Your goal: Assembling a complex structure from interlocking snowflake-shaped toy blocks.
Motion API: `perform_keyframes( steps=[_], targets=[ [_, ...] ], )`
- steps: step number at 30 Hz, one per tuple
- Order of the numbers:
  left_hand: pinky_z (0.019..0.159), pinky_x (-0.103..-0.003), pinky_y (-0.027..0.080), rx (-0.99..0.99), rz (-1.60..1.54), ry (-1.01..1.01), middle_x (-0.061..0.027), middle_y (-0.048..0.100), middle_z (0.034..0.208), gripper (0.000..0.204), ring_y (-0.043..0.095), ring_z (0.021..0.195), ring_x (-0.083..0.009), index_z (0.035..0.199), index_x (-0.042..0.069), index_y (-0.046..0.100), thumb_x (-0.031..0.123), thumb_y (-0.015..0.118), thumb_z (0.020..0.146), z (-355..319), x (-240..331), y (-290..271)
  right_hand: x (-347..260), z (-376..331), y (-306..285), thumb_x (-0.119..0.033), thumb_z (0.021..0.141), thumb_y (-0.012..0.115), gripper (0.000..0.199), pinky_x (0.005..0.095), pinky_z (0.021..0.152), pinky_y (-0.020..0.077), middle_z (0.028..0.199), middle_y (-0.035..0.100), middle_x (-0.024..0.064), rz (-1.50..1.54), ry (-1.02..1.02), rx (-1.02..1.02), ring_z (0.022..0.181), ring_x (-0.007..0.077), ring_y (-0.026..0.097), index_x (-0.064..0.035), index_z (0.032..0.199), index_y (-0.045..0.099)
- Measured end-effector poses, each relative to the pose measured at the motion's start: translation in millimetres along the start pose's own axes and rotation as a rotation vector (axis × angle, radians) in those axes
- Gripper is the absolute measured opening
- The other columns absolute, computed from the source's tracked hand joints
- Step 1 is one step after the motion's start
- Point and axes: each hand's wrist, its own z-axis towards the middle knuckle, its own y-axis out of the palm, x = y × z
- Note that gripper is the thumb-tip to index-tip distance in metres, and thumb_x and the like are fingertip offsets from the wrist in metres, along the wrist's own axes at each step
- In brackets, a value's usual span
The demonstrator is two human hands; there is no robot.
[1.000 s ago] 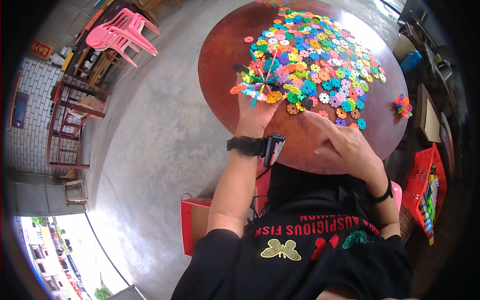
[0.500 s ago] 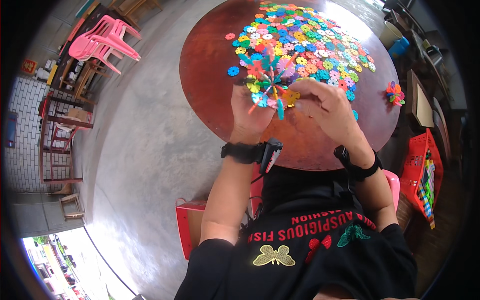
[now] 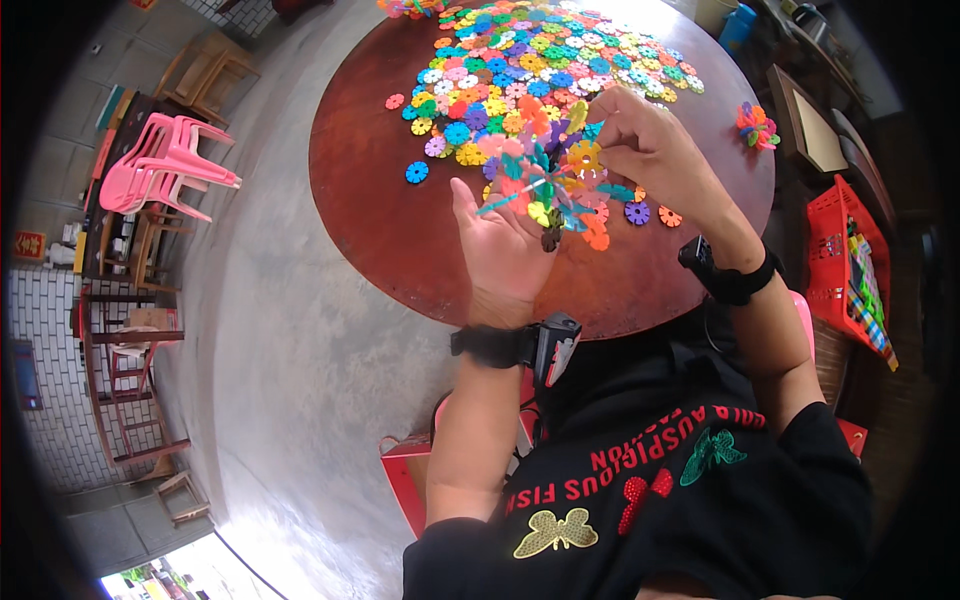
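Above the near part of the round table is a ball-like cluster (image 3: 570, 190) of interlocked plastic snowflake discs in many colours. My left hand (image 3: 500, 250) is open under and beside it, palm up, with the thumb stretched out to the left. The cluster hides most of its other fingers. From the right, my right hand (image 3: 655, 150) pinches a yellow-orange snowflake disc (image 3: 585, 156) at the cluster's upper right side. Whether that disc is slotted in, I cannot tell.
Many loose discs (image 3: 560, 70) cover the far part of the brown round table (image 3: 370, 120). A second, smaller cluster (image 3: 757, 127) lies near its right edge. A red basket (image 3: 830, 250) stands at the right, stacked pink chairs (image 3: 165, 165) at the left.
The view has shifted, so the table sits further up and left. The cluster has turned in my hands. My left hand has opened, its thumb now apart from the cluster.
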Motion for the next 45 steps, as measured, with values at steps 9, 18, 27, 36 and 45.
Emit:
perform_keyframes(
  steps=[9, 18, 27, 36, 45],
  targets=[
    [0.091, -0.053, 0.045, -0.094, -0.309, -0.109, -0.0105, 0.054, 0.118, 0.048, 0.053, 0.108, -0.0349, 0.113, 0.013, 0.05, 0.052, 0.055, 0.085, -0.9, 4.0, -17.4, 6.7, 4.9, 11.6, 0.0, 0.078, 0.058, 0.017, 0.0269, 0.052, 0.0437, 0.067, 0.058, 0.0036, -0.05, 0.0, 0.009, 0.057, 0.0092, 0.054, 0.0001, 0.095, 0.053],
    [0.089, -0.056, 0.042, -0.039, -0.042, 0.124, 0.0118, 0.065, 0.092, 0.023, 0.055, 0.099, -0.0369, 0.086, 0.032, 0.063, 0.053, 0.054, 0.085, -3.4, 19.1, -1.1, 11.7, 3.3, -24.9, -0.004, 0.079, 0.06, 0.008, 0.0284, 0.056, 0.0455, 0.069, 0.06, 0.0062, -0.205, 0.043, 0.004, 0.061, 0.0111, 0.058, 0.0002, 0.085, 0.058],
    [0.079, -0.054, 0.05, 0.109, -0.026, 0.288, -0.0012, 0.063, 0.11, 0.03, 0.054, 0.104, -0.0464, 0.095, 0.03, 0.065, 0.056, 0.061, 0.08, -7.7, 35.1, 4.3, 83.7, 6.2, -47.1, -0.005, 0.076, 0.061, 0.012, 0.0362, 0.067, 0.0482, 0.08, 0.064, 0.0149, -0.67, 0.016, -0.019, 0.075, 0.0285, 0.063, 0.0001, 0.087, 0.061],
    [0.095, -0.061, 0.041, 0.095, 0.095, 0.257, -0.0022, 0.062, 0.109, 0.026, 0.056, 0.104, -0.0404, 0.102, 0.023, 0.062, 0.042, 0.061, 0.085, -5.6, 30.2, 4.9, 97.8, 25.7, -6.8, -0.012, 0.079, 0.055, 0.01, 0.0408, 0.073, 0.0469, 0.088, 0.058, 0.0121, -0.934, -0.095, -0.131, 0.087, 0.0311, 0.058, -0.0052, 0.084, 0.061],
    [0.092, -0.056, 0.042, 0.123, 0.059, 0.214, 0.0042, 0.064, 0.098, 0.014, 0.051, 0.108, -0.0353, 0.092, 0.03, 0.063, 0.039, 0.066, 0.082, -9.3, 34.4, -2.7, 90.1, 14.6, -3.6, -0.01, 0.077, 0.053, 0.01, 0.043, 0.07, 0.0457, 0.088, 0.055, 0.0146, -1.047, -0.072, -0.131, 0.082, 0.0321, 0.057, -0.0055, 0.08, 0.062]
  ],
)
